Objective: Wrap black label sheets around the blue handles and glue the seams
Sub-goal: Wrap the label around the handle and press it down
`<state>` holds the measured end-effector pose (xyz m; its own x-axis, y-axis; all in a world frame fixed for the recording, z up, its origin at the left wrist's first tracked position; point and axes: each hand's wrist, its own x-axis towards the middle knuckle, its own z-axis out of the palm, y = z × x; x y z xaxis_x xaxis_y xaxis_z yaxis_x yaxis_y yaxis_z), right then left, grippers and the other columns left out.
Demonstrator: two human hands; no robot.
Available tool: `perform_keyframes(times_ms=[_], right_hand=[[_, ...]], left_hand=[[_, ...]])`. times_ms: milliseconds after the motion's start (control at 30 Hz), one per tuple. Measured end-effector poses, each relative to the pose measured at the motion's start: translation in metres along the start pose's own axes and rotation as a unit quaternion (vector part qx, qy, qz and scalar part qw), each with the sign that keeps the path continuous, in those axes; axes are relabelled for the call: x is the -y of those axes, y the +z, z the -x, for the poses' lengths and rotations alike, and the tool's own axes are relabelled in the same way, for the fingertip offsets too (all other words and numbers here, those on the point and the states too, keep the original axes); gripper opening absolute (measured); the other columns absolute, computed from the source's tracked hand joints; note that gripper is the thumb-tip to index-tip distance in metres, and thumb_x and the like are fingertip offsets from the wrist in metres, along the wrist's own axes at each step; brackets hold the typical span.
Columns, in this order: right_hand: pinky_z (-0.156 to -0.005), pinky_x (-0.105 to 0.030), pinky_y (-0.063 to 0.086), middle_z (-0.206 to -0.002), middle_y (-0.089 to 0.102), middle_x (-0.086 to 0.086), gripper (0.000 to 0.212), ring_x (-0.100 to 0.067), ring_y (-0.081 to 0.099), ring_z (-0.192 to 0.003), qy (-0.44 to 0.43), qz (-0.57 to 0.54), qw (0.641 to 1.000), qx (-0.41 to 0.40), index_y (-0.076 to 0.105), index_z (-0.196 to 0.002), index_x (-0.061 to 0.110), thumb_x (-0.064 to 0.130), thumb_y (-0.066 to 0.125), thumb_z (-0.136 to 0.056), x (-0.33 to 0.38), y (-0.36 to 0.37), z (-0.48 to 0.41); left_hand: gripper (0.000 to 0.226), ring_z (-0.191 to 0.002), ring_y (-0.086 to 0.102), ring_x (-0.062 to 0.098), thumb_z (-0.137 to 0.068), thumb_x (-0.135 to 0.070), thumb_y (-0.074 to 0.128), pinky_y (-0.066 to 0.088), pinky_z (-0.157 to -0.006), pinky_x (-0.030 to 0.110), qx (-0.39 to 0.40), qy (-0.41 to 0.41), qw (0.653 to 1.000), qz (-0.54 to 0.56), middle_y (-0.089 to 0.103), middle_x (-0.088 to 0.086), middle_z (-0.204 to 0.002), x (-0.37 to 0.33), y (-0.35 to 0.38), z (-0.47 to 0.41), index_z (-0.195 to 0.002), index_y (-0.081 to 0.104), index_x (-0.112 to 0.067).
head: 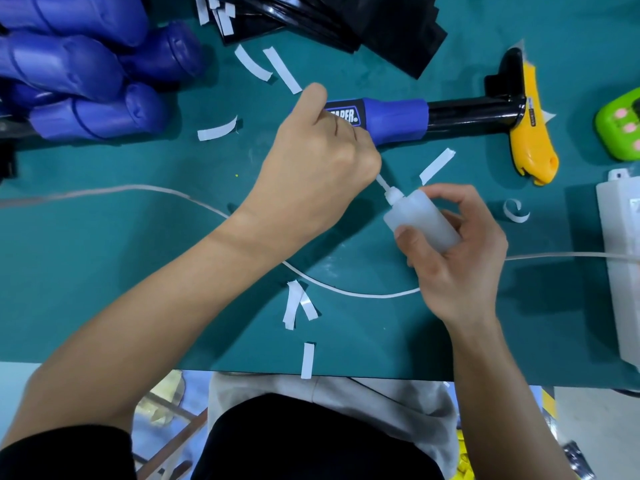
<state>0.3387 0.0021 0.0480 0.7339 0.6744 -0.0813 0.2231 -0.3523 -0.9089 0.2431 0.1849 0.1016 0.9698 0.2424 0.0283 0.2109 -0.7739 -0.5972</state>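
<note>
On the green table [138, 237], bare blue handles [69, 71] were heaped at the far left and black label sheets [346, 22] were stacked at the far edge. One handle [398, 119] was laid across the middle, with a black label [343, 114] already wrapped round it. The left hand [311, 168] was curled round that handle over the label. In the right hand [457, 258] a small glue bottle [419, 220] was gripped, its nozzle aimed beneath the left fingers. Gluing of the seam was judged to be the step in hand. Next, a gentle squeeze along the seam would be called for, with the overlap pressed flat. White strips [306, 360] were scattered about.
</note>
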Motion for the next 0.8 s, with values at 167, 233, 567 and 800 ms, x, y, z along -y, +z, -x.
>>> perform_keyframes(times_ms=[167,233,567,800], right_hand=[[-0.048,-0.042,0.047,-0.063,0.064,-0.002,0.031,-0.027,0.058,-0.05,0.0,0.004,1.0,-0.001,0.06,-0.105,0.042,0.025,0.074,-0.083,0.0,0.0,0.0],[-0.048,-0.041,0.047,-0.063,0.064,-0.001,0.031,-0.027,0.058,-0.051,0.001,0.003,1.0,0.0,0.06,-0.105,0.04,0.024,0.074,-0.083,-0.001,0.0,0.0],[-0.049,-0.039,0.05,-0.07,0.068,0.006,0.035,-0.024,0.063,-0.053,-0.005,0.011,1.0,0.008,0.058,-0.104,0.049,0.028,0.074,-0.082,0.0,0.0,0.0],[-0.054,-0.045,0.054,-0.069,0.068,0.003,0.03,-0.025,0.065,-0.054,0.005,0.001,0.999,0.031,0.059,-0.107,0.046,0.032,0.074,-0.084,0.0,0.004,-0.001]], left_hand=[[0.034,-0.054,0.02,0.023,-0.072,0.011,0.017,0.038,-0.065,0.025,-0.006,-0.005,1.0,-0.004,0.021,0.0,-0.055,0.0,-0.003,0.002,-0.06,0.028,-0.019],[0.033,-0.053,0.022,0.023,-0.072,0.011,0.018,0.038,-0.064,0.025,-0.009,-0.008,1.0,0.026,0.023,0.0,-0.055,0.001,-0.005,0.003,-0.06,0.028,-0.019],[0.026,-0.097,0.067,0.028,-0.092,-0.024,0.065,0.051,-0.093,0.044,0.021,-0.218,0.84,0.496,0.076,-0.01,-0.111,0.033,0.02,0.004,-0.111,0.081,-0.03],[0.028,-0.111,0.065,0.019,-0.091,-0.011,0.068,0.049,-0.101,0.038,0.002,-0.217,0.806,0.551,0.075,-0.011,-0.118,0.03,0.027,0.008,-0.112,0.082,-0.024]])
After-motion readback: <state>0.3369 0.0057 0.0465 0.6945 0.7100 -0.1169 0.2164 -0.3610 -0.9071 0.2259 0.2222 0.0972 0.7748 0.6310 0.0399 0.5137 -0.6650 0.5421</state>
